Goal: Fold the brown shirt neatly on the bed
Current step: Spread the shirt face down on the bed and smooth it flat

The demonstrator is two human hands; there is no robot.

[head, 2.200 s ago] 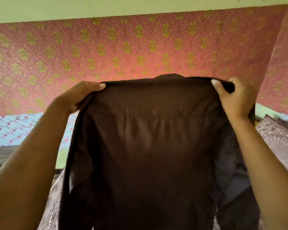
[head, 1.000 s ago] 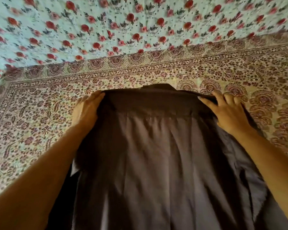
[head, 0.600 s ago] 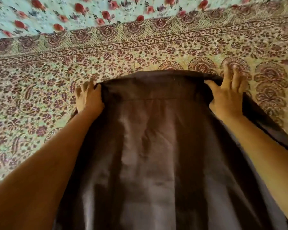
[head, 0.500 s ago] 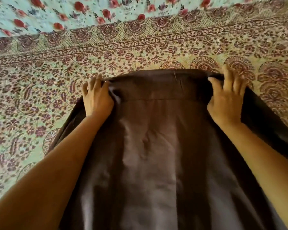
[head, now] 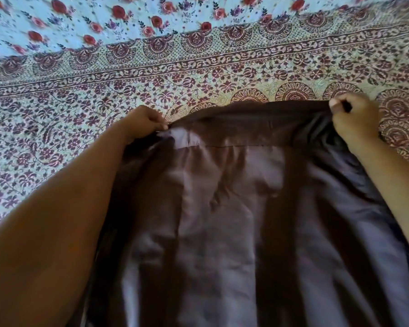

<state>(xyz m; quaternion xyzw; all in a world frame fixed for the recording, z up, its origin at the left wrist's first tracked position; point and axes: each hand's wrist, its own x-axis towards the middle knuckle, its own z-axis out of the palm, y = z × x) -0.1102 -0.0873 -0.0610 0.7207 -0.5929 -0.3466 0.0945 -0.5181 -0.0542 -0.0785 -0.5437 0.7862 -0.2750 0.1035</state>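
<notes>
The brown shirt (head: pixel 234 208) lies back side up on the bed, its collar end away from me and its body running down to the bottom edge of the view. My left hand (head: pixel 144 125) pinches the shirt's left shoulder, fingers curled around the cloth. My right hand (head: pixel 353 115) grips the right shoulder in a fist. Between my hands the top edge of the shirt is stretched taut. Wrinkles run lengthwise down the back panel. The sleeves are hidden under the body or my arms.
The bed is covered by a maroon floral-print spread (head: pixel 80 128) with a patterned border. Beyond it lies a light blue sheet with red roses (head: pixel 104 17). Bare spread shows to the left of the shirt and beyond it.
The shirt came down from held upright in the air onto the bed. My hands went from lying flat on its shoulders to gripping them and have moved apart, stretching the top edge.
</notes>
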